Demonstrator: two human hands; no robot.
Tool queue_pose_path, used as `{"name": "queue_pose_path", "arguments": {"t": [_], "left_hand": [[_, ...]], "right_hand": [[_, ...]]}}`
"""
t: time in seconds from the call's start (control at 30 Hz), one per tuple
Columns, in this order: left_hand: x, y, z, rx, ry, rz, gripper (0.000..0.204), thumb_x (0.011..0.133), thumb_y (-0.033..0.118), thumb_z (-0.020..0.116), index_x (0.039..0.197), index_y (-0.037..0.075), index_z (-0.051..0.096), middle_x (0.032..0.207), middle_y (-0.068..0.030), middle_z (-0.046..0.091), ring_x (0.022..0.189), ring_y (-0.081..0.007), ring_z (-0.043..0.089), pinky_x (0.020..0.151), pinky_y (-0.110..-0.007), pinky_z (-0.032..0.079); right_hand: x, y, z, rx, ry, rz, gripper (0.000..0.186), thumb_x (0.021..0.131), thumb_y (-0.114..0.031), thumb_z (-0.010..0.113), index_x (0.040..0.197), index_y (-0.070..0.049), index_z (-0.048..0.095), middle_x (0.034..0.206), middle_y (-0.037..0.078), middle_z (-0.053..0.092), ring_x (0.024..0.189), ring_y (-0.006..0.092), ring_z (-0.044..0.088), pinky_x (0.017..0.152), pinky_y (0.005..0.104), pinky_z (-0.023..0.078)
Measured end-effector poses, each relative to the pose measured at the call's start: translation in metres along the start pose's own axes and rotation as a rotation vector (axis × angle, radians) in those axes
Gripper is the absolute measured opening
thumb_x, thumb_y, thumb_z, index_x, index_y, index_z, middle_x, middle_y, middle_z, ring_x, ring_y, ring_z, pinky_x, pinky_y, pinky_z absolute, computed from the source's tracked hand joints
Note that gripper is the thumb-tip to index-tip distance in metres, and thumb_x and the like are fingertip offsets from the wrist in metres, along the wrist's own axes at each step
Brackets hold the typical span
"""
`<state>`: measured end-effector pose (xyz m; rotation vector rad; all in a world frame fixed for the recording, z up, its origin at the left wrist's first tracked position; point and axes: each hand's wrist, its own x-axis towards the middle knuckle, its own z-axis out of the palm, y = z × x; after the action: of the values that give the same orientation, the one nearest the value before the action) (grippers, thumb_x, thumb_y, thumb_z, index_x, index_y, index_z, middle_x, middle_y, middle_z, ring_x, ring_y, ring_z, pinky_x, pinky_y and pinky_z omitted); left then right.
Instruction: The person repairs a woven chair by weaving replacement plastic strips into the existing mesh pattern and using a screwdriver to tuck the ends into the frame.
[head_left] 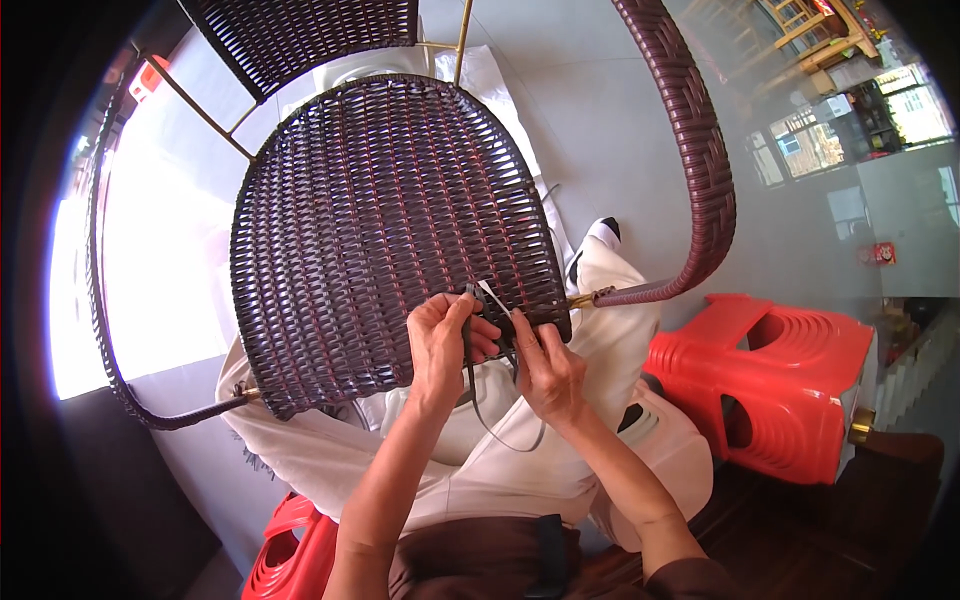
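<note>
A dark brown woven chair seat (385, 215), rounded at the far end, lies over my lap in pale trousers (330, 470). Near its lower right edge, my left hand (450, 340) is closed, pinching a dark flat weaving strip (475, 395) that dangles in a loop below the seat. Just to the right, my right hand (548, 368) has its index finger against the weave beside a short pale strip end (492, 298); its fingers are bent round the dark strip, partly hidden.
A woven backrest (320, 30) on a metal frame lies beyond the seat, with curved wrapped armrests (700, 170) at both sides. Red plastic stools (800, 380) stand at right and lower left (285, 540). Bamboo furniture (810, 35) is at the upper right.
</note>
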<state>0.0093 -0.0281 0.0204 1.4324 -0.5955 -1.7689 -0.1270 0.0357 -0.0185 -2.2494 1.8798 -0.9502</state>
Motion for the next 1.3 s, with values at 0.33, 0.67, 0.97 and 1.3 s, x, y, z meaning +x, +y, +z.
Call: {"name": "queue_pose_path", "arguments": {"t": [0.33,0.67,0.97,1.3], "left_hand": [[0.005,-0.002,0.007,0.109,0.116,0.022,0.025,0.085,0.02,0.052,0.077,-0.003,0.058,0.052,-0.0105,0.057,0.035,-0.0115,0.045,0.033,-0.02,0.033],[0.007,-0.004,0.013,0.131,0.172,0.06,0.024,0.083,0.017,0.051,0.076,-0.005,0.058,0.052,-0.0126,0.057,0.034,-0.0127,0.045,0.034,-0.022,0.034],[0.006,-0.003,0.017,0.145,0.179,0.049,0.023,0.083,0.013,0.049,0.075,-0.006,0.058,0.052,-0.0135,0.057,0.035,-0.0132,0.046,0.034,-0.023,0.035],[0.005,-0.007,0.02,0.096,0.2,0.052,0.026,0.09,0.02,0.052,0.081,-0.004,0.057,0.06,-0.0138,0.061,0.041,-0.0144,0.054,0.038,-0.022,0.04]], "right_hand": [[0.0,0.004,0.004,-0.014,0.064,-0.032,0.045,0.07,0.004,0.058,0.115,-0.002,0.059,0.072,0.005,0.047,0.051,0.0182,0.053,0.044,0.029,0.043],[0.001,0.003,0.003,0.003,0.061,-0.024,0.044,0.069,0.003,0.059,0.113,-0.002,0.06,0.072,0.005,0.048,0.051,0.0176,0.052,0.045,0.0285,0.043],[-0.001,0.005,0.004,0.007,0.066,-0.025,0.045,0.067,0.004,0.058,0.112,-0.002,0.061,0.071,0.004,0.047,0.051,0.0175,0.052,0.044,0.0283,0.043],[-0.001,0.003,0.005,0.028,0.082,-0.026,0.046,0.067,0.004,0.059,0.112,-0.001,0.061,0.072,0.005,0.048,0.052,0.0181,0.053,0.046,0.0286,0.044]]}}
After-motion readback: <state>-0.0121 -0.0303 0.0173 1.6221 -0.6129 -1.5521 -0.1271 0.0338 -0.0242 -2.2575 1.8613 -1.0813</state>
